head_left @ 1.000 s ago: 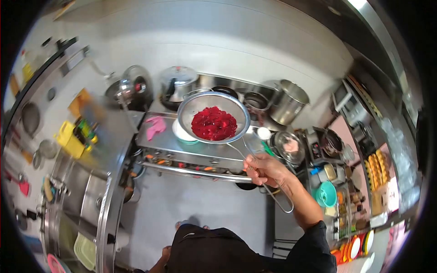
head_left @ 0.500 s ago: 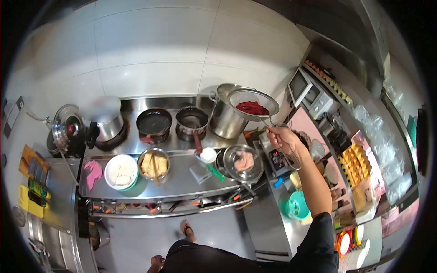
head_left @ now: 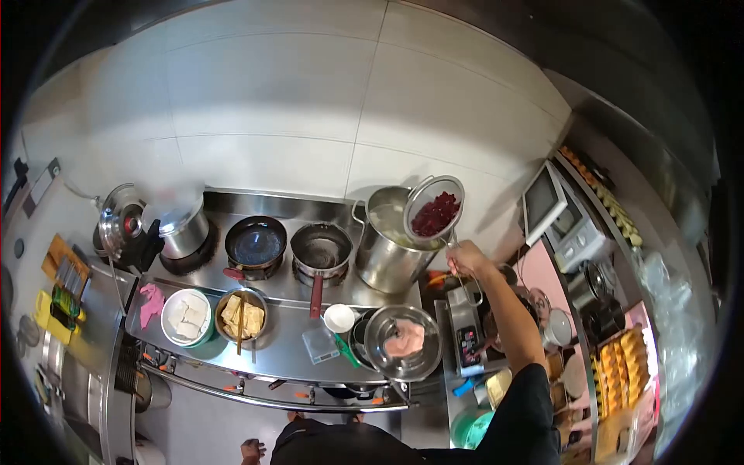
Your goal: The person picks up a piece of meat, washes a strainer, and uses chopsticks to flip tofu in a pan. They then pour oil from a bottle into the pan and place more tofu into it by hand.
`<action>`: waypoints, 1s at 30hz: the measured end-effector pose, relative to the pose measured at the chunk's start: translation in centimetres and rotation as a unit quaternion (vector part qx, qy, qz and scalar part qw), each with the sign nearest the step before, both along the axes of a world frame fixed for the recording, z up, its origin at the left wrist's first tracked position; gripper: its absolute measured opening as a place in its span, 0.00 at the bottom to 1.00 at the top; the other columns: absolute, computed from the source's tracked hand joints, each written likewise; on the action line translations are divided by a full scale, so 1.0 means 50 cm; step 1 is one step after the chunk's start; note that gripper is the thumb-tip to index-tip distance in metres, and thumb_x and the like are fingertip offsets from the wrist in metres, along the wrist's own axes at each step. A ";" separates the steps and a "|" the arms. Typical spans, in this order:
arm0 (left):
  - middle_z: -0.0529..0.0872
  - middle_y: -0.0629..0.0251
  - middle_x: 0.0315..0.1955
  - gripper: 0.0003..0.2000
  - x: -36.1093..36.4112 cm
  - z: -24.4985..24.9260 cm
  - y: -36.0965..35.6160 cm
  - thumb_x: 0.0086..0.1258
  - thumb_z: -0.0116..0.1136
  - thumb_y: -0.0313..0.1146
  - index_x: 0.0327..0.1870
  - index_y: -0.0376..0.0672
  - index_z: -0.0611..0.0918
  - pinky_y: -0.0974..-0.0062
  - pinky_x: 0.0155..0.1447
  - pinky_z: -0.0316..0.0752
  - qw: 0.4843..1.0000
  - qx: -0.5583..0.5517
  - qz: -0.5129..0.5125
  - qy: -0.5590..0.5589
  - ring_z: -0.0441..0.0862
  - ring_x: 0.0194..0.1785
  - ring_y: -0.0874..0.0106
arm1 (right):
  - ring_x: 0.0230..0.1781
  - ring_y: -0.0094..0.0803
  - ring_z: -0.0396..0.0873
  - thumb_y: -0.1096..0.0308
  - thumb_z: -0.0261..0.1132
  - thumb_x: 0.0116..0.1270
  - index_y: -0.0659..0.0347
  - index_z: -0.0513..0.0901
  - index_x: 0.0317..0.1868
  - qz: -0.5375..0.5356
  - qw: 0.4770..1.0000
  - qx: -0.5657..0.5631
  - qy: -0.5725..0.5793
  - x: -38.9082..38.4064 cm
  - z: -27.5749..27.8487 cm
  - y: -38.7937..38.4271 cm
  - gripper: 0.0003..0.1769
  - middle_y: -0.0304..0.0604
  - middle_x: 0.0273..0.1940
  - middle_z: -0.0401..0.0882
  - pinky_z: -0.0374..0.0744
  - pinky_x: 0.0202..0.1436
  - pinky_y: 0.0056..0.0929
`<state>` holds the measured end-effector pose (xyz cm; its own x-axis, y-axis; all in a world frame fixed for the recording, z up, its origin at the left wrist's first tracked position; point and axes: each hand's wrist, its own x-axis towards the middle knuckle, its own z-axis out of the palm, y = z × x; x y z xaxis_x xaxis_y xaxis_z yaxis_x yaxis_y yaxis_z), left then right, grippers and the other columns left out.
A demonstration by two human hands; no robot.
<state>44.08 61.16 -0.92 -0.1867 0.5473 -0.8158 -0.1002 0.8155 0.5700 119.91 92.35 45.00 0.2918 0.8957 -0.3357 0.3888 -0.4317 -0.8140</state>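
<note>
Red chopped bits (head_left: 435,215) fill a wire strainer (head_left: 431,189), which is tilted steeply, with the mesh facing the camera. It is held up over the rim of the big steel pot (head_left: 384,267) at the back right of the stove. Right hand (head_left: 463,260) has its fingers wrapped tight round the strainer's wire handle, arm stretched forward. Left hand (head_left: 249,449) hangs low at the bottom edge, touching nothing; can't tell if its fingers are curled or loose, too small.

Left of the pot are a saucepan (head_left: 320,249) with its handle pointing toward the person, then a dark frying pan (head_left: 256,244), then a lidded pot (head_left: 182,229). On the steel counter (head_left: 291,345) in front:
- bowl of white cubes (head_left: 186,314)
- just beside it, a bowl of tan pieces (head_left: 240,314) with sticks laid across
- white cup (head_left: 339,318)
- steel bowl (head_left: 387,364) with pale pink meat (head_left: 407,338), below the right hand
- pink cloth (head_left: 151,298) at the counter's left end

Microwave (head_left: 542,203) is on the right shelf.
</note>
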 end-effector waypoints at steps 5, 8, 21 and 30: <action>0.87 0.50 0.36 0.13 0.115 -0.067 -0.114 0.66 0.56 0.27 0.50 0.32 0.79 0.62 0.38 0.82 0.992 0.026 -0.105 0.058 0.86 0.37 0.58 | 0.13 0.38 0.79 0.67 0.57 0.65 0.69 0.79 0.26 0.064 0.980 0.004 -0.188 0.050 0.030 0.010 0.14 0.49 0.18 0.79 0.77 0.22 0.36; 0.87 0.51 0.36 0.13 0.181 -0.065 -0.139 0.66 0.56 0.27 0.49 0.32 0.80 0.64 0.39 0.82 0.975 0.059 -0.185 0.106 0.86 0.37 0.60 | 0.17 0.43 0.81 0.66 0.59 0.67 0.69 0.79 0.29 0.084 0.945 0.005 -0.315 0.053 0.057 0.005 0.13 0.53 0.21 0.81 0.78 0.25 0.40; 0.87 0.52 0.34 0.13 0.247 0.000 -0.113 0.72 0.55 0.34 0.51 0.36 0.78 0.68 0.30 0.78 0.999 0.043 -0.027 0.017 0.85 0.30 0.63 | 0.39 0.58 0.84 0.72 0.57 0.63 0.67 0.79 0.47 0.095 0.825 0.067 -0.553 0.005 0.088 -0.023 0.13 0.63 0.35 0.84 0.80 0.48 0.54; 0.87 0.55 0.33 0.12 0.202 -0.012 -0.120 0.72 0.53 0.34 0.51 0.37 0.77 0.72 0.25 0.73 0.999 -0.011 0.036 -0.036 0.83 0.26 0.66 | 0.41 0.62 0.81 0.65 0.55 0.71 0.62 0.80 0.41 0.110 0.818 0.107 -0.554 0.038 0.029 -0.017 0.10 0.63 0.35 0.82 0.79 0.48 0.55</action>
<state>54.16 55.14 -1.53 -0.1644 0.5161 -0.8406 -0.1987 0.8174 0.5407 121.82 91.51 46.46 0.1350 0.9710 0.1974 0.9884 -0.1460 0.0421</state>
